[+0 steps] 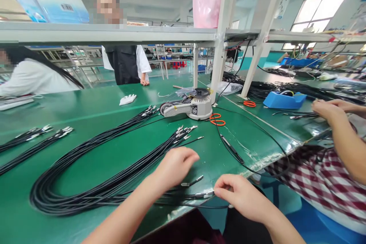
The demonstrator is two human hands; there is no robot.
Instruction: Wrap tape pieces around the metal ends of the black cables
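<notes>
Two bare hands sit low at the near edge of the green bench (85, 110). The right hand (241, 194) pinches a metal cable tip (208, 194) between thumb and forefinger, just left of its knuckles. The left hand (175, 166) curls knuckles-up over the looped cable bundle (94, 167); whether it grips anything I cannot tell. Beyond both hands stand a tape dispenser (190, 106) and orange scissors (217, 119).
</notes>
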